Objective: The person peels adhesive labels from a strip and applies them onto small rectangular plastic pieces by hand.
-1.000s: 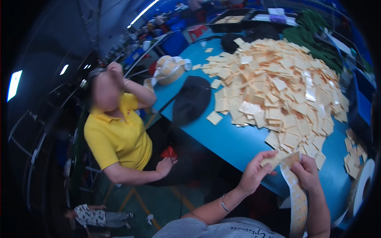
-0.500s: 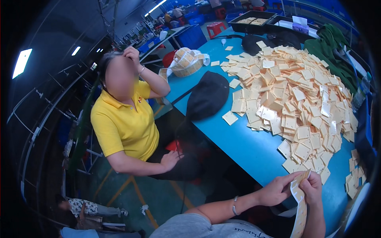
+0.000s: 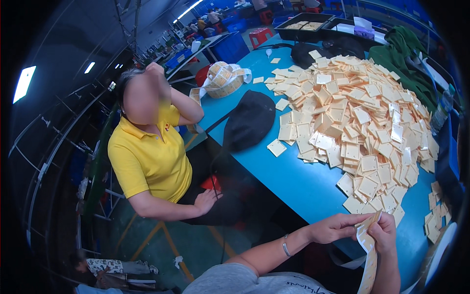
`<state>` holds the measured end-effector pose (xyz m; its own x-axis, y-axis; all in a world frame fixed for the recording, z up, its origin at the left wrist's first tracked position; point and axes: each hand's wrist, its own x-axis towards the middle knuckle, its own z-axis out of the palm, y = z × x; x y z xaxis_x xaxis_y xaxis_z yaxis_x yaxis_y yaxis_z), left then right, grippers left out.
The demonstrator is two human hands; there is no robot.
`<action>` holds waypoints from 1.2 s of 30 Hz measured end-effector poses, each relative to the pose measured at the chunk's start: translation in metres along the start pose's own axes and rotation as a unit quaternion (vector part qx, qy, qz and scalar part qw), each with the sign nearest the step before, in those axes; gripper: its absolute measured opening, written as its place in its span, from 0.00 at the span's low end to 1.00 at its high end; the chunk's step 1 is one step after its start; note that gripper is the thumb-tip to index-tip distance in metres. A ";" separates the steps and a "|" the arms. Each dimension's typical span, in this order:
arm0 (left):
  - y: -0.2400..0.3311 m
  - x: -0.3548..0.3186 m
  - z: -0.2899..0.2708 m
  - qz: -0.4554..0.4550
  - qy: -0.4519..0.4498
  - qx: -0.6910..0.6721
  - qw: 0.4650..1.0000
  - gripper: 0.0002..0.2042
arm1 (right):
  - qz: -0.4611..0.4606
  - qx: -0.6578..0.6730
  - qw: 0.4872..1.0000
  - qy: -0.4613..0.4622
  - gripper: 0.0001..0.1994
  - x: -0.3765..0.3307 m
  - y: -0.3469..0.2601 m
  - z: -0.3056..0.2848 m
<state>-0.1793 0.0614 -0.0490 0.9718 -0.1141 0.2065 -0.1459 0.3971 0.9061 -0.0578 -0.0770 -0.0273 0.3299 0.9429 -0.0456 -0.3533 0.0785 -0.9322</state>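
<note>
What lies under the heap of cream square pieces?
The heap rests on the blue table, which shows along the heap's near left side. Anything else beneath the piled pieces is covered and cannot be seen.

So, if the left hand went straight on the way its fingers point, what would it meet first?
Most likely the yellow-and-white strip, with the right hand just beyond. The left hand may already be touching the strip; depth there is unclear.

My feed looks dim under white ceiling lights (image 3: 24,84); some cream square plates (image 3: 324,141) glare, and fisheye edges curve into black.
</note>
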 end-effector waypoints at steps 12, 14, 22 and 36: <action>-0.005 0.006 -0.002 -0.013 0.092 -0.104 0.990 0.28 | -0.002 -0.013 0.999 0.030 0.14 0.003 -0.001 0.000; -0.008 0.005 -0.006 -0.001 0.106 -0.131 0.986 0.27 | 0.005 -0.012 0.999 0.039 0.14 0.003 0.001 -0.002; -0.013 0.000 -0.010 0.035 0.151 -0.223 0.962 0.23 | 0.017 -0.022 0.998 0.052 0.11 0.007 0.000 -0.001; -0.016 0.000 -0.007 0.062 0.171 -0.262 0.948 0.26 | 0.055 -0.035 0.997 0.034 0.12 0.005 0.001 -0.002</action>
<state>-0.1761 0.0617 -0.0659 0.9696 0.2289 0.0861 -0.2373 0.7958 0.5570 -0.0544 -0.0728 -0.0289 0.3521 0.9204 -0.1701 -0.3291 -0.0484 -0.9431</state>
